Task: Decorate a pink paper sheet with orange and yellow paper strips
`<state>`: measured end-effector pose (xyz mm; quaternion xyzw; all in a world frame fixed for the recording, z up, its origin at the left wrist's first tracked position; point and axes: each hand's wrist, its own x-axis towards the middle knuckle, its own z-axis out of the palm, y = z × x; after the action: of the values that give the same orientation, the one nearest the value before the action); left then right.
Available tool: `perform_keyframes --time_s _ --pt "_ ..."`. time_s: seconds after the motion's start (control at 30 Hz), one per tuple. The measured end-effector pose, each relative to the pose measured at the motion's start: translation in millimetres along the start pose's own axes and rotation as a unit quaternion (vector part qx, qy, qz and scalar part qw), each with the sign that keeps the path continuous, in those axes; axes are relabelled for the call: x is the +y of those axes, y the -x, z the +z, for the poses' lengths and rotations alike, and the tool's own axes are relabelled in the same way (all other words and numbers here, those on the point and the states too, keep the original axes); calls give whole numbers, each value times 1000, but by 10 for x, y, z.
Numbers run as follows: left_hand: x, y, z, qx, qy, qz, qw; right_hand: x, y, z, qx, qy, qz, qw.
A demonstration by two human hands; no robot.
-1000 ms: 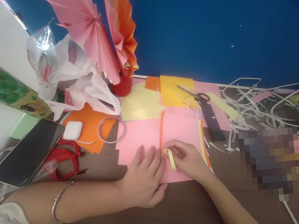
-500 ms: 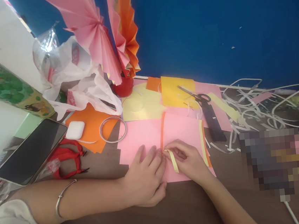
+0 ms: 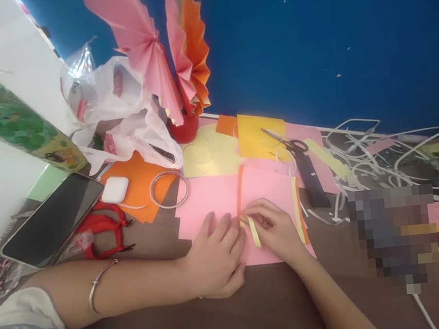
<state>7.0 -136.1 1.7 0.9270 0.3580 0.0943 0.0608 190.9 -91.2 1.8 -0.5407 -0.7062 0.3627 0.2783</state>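
My left hand (image 3: pixel 215 258) lies flat on a pink paper sheet (image 3: pixel 211 199), its fingertips pressing beside a thin orange paper strip (image 3: pixel 239 191) that runs up the sheet. My right hand (image 3: pixel 274 229) pinches a short pale yellow paper strip (image 3: pixel 253 231) at its upper end, right where it meets the orange strip. The yellow strip's free end hangs down between my two hands. Another yellow and orange strip pair (image 3: pixel 297 208) lies along the pink sheet's right edge.
Scissors (image 3: pixel 289 145) and a black bar (image 3: pixel 310 179) lie behind the pink sheet on yellow paper. To the left are a tape ring (image 3: pixel 168 189), an earbud case (image 3: pixel 115 189), a phone (image 3: pixel 52 219) and red pliers (image 3: pixel 101 230). Paper fans (image 3: pixel 170 60) stand at the back; white paper trimmings (image 3: pixel 377 154) pile up at right.
Both hands stay in place on the pink sheet. The view has shifted slightly, and the yellow strip has tilted a little in my right hand's pinch.
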Motion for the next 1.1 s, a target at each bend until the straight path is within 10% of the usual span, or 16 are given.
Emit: perform_keyframes --time_s 1.1 --pt "-14 22 -17 25 4 13 1000 -7 -41 91 76 24 29 996"
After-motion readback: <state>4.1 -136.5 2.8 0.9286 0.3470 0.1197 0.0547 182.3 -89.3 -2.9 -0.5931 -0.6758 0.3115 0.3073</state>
